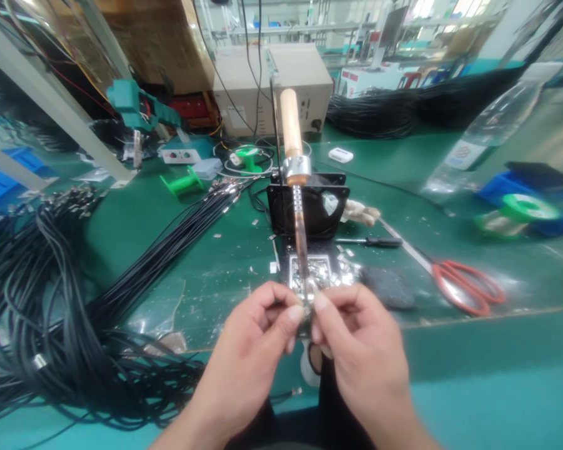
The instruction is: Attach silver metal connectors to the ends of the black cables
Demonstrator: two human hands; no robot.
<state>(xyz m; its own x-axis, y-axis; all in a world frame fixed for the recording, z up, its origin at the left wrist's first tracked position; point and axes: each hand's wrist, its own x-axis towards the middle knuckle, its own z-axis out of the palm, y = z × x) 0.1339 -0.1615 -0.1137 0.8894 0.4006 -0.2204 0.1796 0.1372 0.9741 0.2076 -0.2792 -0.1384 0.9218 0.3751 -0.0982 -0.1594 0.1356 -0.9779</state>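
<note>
A soldering iron [297, 147] with a wooden handle is fixed tip-down in front of me. Both my left hand [260, 337] and my right hand [356, 340] are closed in a pinch at its tip, thumbs almost meeting. What sits between the fingertips is small, blurred and mostly covered by them. Just beyond my fingers lies a shallow tray [330, 265] with many small silvery metal pieces. Behind the iron stands a black square fan [281, 212].
Bundled black cables [164, 244] cover the left side and hang over the edge. Right of the iron are a screwdriver [379, 242], red-handled scissors [463, 287], a dark pad [387, 286] and a plastic bottle [487, 131]. Green spools [182, 181] and a beige machine [304, 75] stand behind.
</note>
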